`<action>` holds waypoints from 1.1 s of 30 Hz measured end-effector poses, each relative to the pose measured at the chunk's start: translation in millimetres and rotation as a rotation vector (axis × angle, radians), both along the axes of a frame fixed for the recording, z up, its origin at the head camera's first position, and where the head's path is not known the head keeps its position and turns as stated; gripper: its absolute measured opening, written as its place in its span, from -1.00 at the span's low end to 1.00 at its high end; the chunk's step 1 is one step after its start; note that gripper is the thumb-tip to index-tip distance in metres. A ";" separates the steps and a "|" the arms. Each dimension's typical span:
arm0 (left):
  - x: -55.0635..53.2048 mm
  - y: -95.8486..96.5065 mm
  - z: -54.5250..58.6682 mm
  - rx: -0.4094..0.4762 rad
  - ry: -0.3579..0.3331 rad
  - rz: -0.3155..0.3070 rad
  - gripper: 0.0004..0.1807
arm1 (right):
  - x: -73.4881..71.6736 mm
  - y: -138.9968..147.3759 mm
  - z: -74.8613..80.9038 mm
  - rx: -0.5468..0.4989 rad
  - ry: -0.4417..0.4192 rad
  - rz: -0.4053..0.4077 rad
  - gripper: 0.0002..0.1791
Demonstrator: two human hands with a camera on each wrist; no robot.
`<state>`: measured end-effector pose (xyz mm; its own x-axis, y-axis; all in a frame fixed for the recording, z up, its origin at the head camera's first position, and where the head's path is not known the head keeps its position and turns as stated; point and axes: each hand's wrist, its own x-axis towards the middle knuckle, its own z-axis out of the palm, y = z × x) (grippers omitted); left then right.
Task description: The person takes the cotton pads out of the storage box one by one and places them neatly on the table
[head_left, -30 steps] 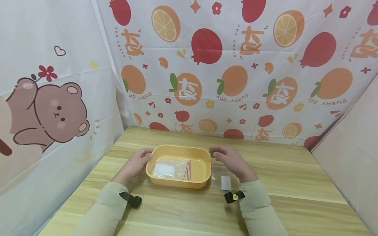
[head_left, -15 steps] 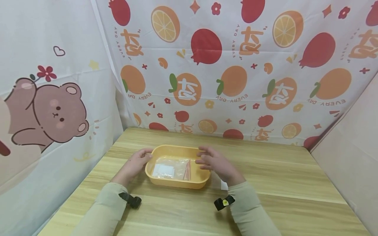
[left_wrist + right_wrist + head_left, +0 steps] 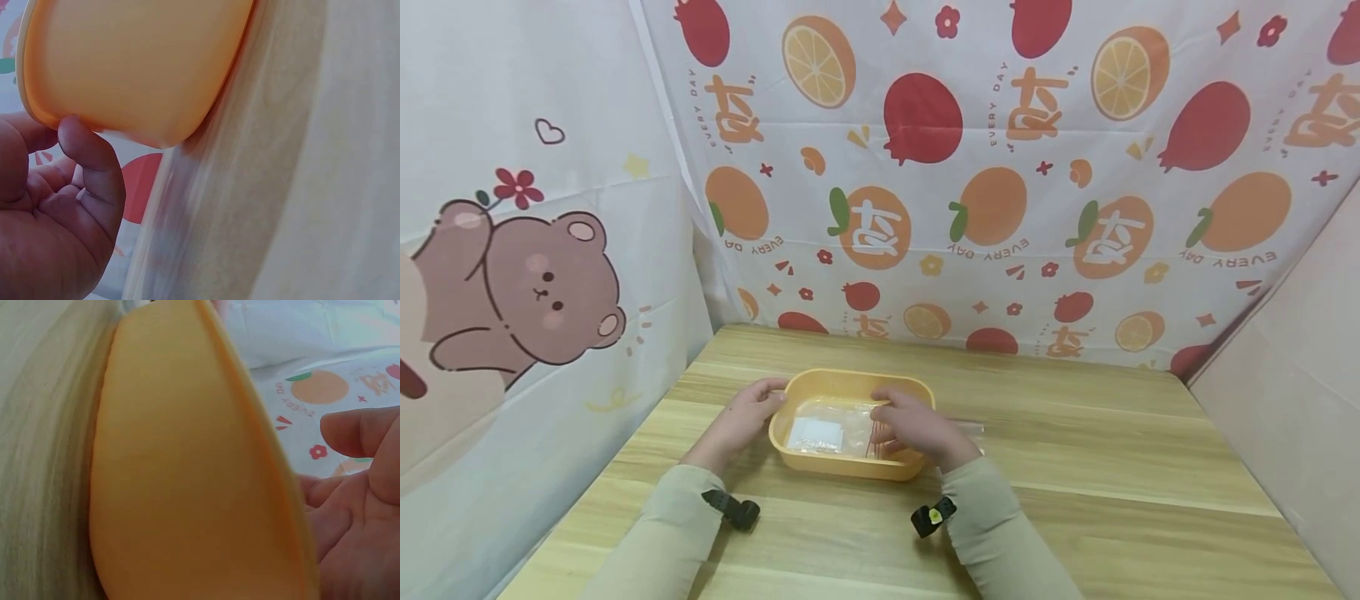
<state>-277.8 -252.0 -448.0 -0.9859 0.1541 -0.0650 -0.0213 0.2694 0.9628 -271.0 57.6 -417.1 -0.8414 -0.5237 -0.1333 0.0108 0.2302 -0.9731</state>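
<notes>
A yellow plastic basin sits on the wooden table. Inside lie clear plastic zip bags with red seal lines and a white label at the left. My left hand holds the basin's left end; in the left wrist view, its bent thumb rests against the wall under the rim. My right hand reaches over the basin's right side, fingers dipped inside near the red seal lines. In the right wrist view its thumb stands apart from the fingers, whose tips are hidden behind the basin wall.
Another clear bag lies on the table right of the basin, partly covered by my right forearm. A fruit-print cloth hangs behind the table and a bear-print cloth at the left.
My right hand has moved left from beside the basin's right end, over its rim and down inside to the bags. The left hand has stayed on the basin's left end.
</notes>
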 end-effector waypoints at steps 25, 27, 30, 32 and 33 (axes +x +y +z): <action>-3.4 -1.2 -4.3 -0.013 -0.002 0.014 -0.47 | -7.7 -20.3 -7.1 0.129 0.041 -0.160 -0.41; -2.9 -1.1 -4.1 -0.011 -0.009 0.013 -0.46 | -8.3 -20.6 -7.2 0.140 0.048 -0.166 -0.41; -2.2 -0.9 -2.9 -0.003 -0.011 0.005 -0.45 | -9.5 -21.4 -7.6 0.145 0.039 -0.172 -0.40; -1.5 -0.9 -1.9 0.003 -0.011 0.002 -0.45 | -11.1 -22.3 -8.7 0.130 0.027 -0.173 -0.41; -1.3 -1.1 -1.8 0.003 -0.009 -0.001 -0.45 | -11.9 -22.9 -9.4 0.115 0.016 -0.172 -0.41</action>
